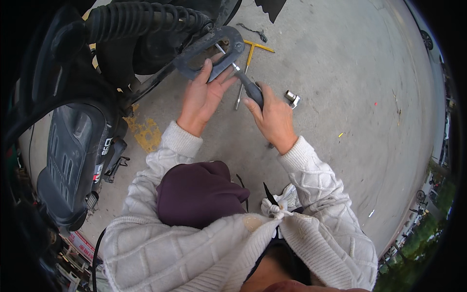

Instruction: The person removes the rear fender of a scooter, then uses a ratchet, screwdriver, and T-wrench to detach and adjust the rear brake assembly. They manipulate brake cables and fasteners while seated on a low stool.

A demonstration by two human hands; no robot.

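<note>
My left hand (202,102) holds the lower side of a black oval-shaped metal frame (230,38) beside the scooter's black spring shock (146,22), thumb against it and fingertips behind. My right hand (275,119) is closed round the dark handle of a tool (249,83), whose shiny shaft reaches into the frame. Whether the frame touches the shock's lower mount is unclear.
The black scooter (73,155) fills the left side. On the concrete ground (340,87) lie a yellow T-handle wrench (258,46), a silver socket tool (292,99) and a small dark cord-like piece (260,34). Yellow paint (143,131) marks the ground near the scooter.
</note>
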